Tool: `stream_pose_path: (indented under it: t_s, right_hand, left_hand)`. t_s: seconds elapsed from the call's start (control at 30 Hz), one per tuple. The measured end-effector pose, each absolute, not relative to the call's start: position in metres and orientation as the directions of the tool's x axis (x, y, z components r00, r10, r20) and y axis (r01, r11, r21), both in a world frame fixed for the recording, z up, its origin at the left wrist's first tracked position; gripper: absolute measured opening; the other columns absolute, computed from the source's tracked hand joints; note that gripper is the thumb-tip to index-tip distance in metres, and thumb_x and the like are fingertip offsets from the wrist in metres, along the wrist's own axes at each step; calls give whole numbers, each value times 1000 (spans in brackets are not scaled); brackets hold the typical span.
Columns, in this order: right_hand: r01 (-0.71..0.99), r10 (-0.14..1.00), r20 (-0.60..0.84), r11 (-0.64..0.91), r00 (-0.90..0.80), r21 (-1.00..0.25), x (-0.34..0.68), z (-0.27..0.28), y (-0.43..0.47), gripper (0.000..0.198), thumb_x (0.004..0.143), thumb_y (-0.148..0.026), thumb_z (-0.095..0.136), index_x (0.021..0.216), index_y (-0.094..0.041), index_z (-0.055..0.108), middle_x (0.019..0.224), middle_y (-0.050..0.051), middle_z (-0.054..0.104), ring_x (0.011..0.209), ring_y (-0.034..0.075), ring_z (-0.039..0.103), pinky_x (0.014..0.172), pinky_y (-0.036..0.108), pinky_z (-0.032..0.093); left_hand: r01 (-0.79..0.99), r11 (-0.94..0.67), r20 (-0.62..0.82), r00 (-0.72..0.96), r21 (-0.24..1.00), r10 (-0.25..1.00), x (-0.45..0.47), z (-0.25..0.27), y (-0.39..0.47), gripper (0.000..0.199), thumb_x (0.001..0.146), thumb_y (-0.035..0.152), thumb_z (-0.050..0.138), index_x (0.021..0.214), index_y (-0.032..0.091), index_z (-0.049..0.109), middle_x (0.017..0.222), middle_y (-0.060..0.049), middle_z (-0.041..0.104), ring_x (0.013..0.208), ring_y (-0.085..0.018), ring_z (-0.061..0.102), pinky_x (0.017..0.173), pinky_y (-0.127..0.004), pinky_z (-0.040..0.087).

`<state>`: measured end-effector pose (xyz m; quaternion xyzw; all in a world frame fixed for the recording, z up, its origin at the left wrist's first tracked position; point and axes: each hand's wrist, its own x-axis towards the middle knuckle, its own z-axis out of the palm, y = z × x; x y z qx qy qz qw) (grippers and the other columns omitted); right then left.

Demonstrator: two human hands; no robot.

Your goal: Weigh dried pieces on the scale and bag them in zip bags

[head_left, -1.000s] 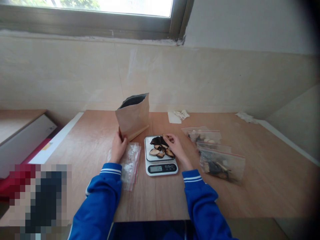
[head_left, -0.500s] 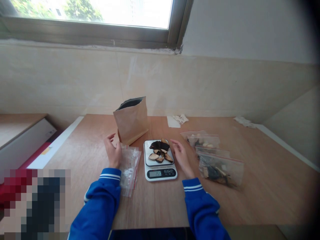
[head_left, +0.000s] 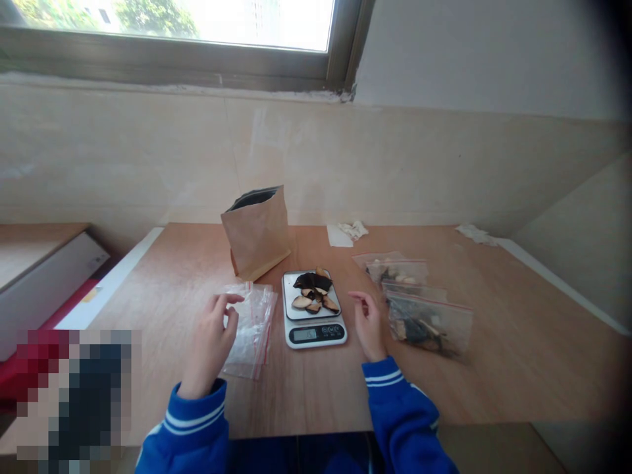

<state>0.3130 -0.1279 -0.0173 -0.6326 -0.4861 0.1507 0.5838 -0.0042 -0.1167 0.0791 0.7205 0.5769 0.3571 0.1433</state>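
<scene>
Its readout (head_left: 305,335) blurring, the central scale (head_left: 320,343) is holding dark-edged slices (head_left: 316,284), a paper bag (head_left: 257,234), contents hidden, standing at eleven o'clock, left hand (head_left: 214,334) at nine, right hand (head_left: 368,324) at three beside filled zip bags (head_left: 457,329), fingers curling loosely apart.

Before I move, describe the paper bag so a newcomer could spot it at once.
Find the wooden table, then the white scale near its middle. Beyond the scale and to its left stands the brown paper bag. Unlike the clear plastic bags lying nearby, it is opaque and upright, its dark-lined mouth open.
</scene>
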Motion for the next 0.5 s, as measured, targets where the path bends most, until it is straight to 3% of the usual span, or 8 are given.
stream_pose_path:
  t_s: [0.17, 0.37, 0.5]
  right_hand:
    - [472, 794, 398, 162, 459, -867, 312, -16, -130, 26, 88, -28, 42, 93, -18, 65, 98, 10, 65, 92, 23, 59, 82, 37, 46]
    - [489, 758, 441, 185, 481, -852, 306, -3, -138, 26, 87, -24, 40, 85, -18, 65, 91, 8, 65, 87, 22, 59, 78, 36, 45]
    - [496, 727, 481, 220, 491, -840, 292, 11, -152, 25, 89, -22, 41, 83, -19, 65, 88, 7, 63, 86, 22, 59, 78, 36, 45]
  left_hand:
    - [806, -205, 225, 91, 556, 970, -16, 32, -138, 41, 86, 46, 53, 116, 20, 57, 108, -9, 56, 90, -24, 61, 82, -42, 50]
    - [849, -178, 165, 109, 498, 980, -12, 30, -135, 27, 92, 40, 43, 91, 22, 64, 94, -5, 56, 82, -21, 60, 73, -35, 48]
    - [864, -201, 226, 105, 463, 969, -8, 33, -134, 22, 93, 33, 45, 88, 21, 63, 93, -5, 59, 82, -21, 59, 74, -35, 47]
